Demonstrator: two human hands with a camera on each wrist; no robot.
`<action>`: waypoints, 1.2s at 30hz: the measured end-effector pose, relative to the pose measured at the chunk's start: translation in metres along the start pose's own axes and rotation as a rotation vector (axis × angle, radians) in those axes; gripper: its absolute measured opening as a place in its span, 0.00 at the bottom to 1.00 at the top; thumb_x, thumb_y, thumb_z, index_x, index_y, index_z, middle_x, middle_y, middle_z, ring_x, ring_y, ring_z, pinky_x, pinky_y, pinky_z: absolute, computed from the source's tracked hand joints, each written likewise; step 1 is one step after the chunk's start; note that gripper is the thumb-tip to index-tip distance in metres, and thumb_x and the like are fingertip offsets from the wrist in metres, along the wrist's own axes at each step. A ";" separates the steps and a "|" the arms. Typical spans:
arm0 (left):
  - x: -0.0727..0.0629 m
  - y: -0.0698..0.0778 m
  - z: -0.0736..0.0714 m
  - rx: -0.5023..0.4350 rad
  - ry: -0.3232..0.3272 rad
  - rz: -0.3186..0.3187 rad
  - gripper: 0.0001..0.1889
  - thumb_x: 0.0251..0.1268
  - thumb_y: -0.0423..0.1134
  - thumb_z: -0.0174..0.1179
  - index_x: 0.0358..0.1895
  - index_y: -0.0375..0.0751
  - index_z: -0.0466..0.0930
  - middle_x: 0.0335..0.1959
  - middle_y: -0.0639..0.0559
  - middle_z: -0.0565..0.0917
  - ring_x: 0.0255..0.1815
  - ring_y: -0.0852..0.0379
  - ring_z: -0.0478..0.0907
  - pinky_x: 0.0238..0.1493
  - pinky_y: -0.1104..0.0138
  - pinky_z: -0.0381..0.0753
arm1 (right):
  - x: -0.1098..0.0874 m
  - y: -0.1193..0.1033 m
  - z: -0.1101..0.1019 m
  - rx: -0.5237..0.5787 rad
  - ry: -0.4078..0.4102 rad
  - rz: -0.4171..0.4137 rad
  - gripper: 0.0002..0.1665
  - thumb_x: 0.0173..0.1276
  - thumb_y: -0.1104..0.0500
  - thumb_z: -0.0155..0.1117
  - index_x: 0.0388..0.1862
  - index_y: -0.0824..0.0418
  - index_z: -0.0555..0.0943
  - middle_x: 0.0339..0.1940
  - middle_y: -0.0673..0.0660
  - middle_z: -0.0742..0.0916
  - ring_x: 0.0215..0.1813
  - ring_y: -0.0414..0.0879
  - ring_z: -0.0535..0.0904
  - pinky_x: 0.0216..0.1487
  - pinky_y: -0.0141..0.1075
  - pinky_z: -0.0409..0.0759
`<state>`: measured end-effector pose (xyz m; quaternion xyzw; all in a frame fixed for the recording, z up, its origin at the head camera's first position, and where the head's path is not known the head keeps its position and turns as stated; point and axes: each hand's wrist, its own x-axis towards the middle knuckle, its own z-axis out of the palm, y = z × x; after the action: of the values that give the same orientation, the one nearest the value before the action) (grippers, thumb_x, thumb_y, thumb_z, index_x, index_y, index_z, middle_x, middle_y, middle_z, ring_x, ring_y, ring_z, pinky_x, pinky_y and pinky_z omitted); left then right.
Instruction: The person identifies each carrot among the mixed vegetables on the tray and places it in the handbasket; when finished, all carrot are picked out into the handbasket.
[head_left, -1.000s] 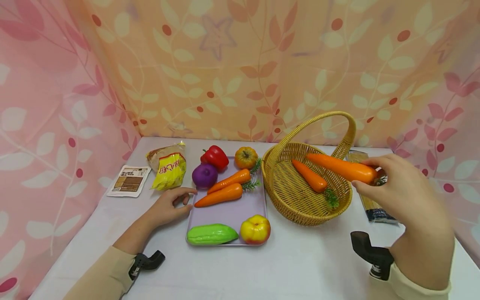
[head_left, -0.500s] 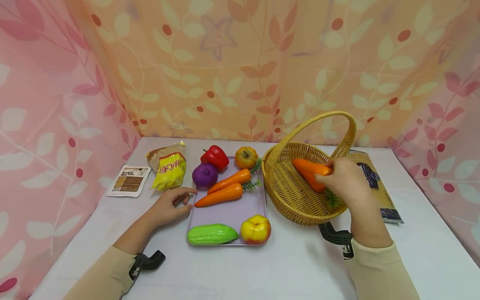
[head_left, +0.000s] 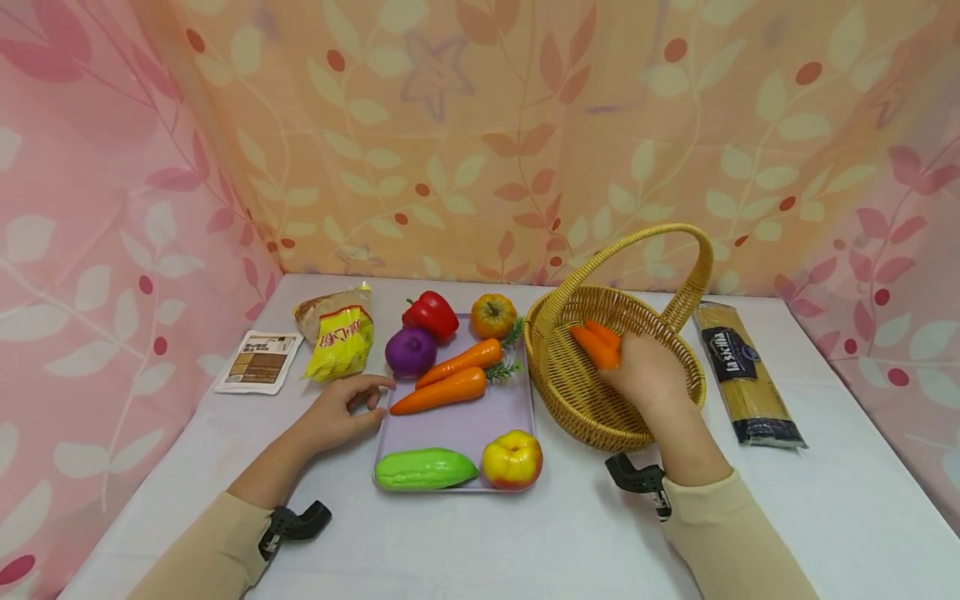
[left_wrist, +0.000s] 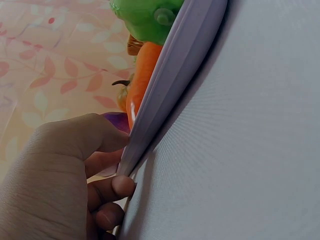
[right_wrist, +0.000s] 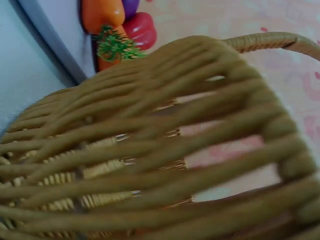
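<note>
My right hand (head_left: pixel 648 375) is down inside the yellow wicker basket (head_left: pixel 543 375), gripping a carrot (head_left: pixel 596 346) whose tip shows past the fingers. A second orange carrot tip lies right against it; the rest of both is hidden under the hand. Slats of the basket (right_wrist: pixel 200 125) fill the right wrist view, so those fingers are out of sight there. My left hand (head_left: pixel 348 412) rests on the table with loosely bent fingers, thumb and fingertips touching the rim of the lilac tray (left_wrist: pixel 165 95).
On the tray are two carrots (head_left: pixel 442 392), a purple onion-like vegetable (head_left: pixel 410 352), a green gourd (head_left: pixel 425 469) and a yellow-red fruit (head_left: pixel 512 459). A red pepper (head_left: pixel 431 316) and small pumpkin (head_left: pixel 492 316) sit at its far edge. Packets (head_left: pixel 341 337) lie left, pasta (head_left: pixel 750 379) right.
My right hand has moved left and down into the basket with the carrot, bringing it beside the one lying there. The pasta packet is now uncovered. The left hand has not moved.
</note>
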<state>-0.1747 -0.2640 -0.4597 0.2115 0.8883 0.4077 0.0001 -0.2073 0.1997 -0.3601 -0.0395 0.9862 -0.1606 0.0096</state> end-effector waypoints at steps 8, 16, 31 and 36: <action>0.000 0.002 0.000 -0.004 0.002 0.005 0.20 0.64 0.32 0.68 0.59 0.45 0.83 0.32 0.53 0.76 0.38 0.53 0.71 0.39 0.65 0.68 | 0.001 -0.003 0.006 -0.054 -0.029 -0.010 0.36 0.62 0.50 0.74 0.62 0.72 0.79 0.50 0.74 0.85 0.49 0.70 0.83 0.46 0.61 0.80; 0.000 0.001 0.001 -0.023 -0.002 -0.003 0.19 0.65 0.33 0.69 0.59 0.45 0.83 0.33 0.52 0.76 0.40 0.52 0.72 0.41 0.65 0.69 | -0.011 -0.009 -0.016 -0.017 -0.031 0.005 0.35 0.63 0.51 0.73 0.61 0.74 0.77 0.51 0.73 0.84 0.50 0.66 0.81 0.50 0.59 0.78; 0.001 -0.001 0.000 -0.010 -0.006 0.002 0.19 0.65 0.33 0.68 0.59 0.45 0.83 0.33 0.53 0.76 0.39 0.53 0.72 0.40 0.66 0.69 | -0.066 -0.046 -0.065 0.056 0.126 -0.028 0.35 0.69 0.44 0.70 0.65 0.67 0.76 0.57 0.68 0.81 0.55 0.64 0.77 0.52 0.61 0.76; 0.000 -0.001 0.001 -0.014 -0.002 -0.005 0.19 0.65 0.32 0.68 0.59 0.46 0.83 0.33 0.53 0.76 0.39 0.53 0.72 0.40 0.66 0.68 | -0.086 -0.064 -0.063 0.076 0.291 -0.211 0.27 0.68 0.50 0.72 0.58 0.65 0.79 0.54 0.64 0.81 0.47 0.60 0.80 0.48 0.57 0.81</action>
<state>-0.1754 -0.2640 -0.4610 0.2096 0.8859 0.4137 0.0033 -0.1188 0.1658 -0.2791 -0.1187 0.9608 -0.2018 -0.1488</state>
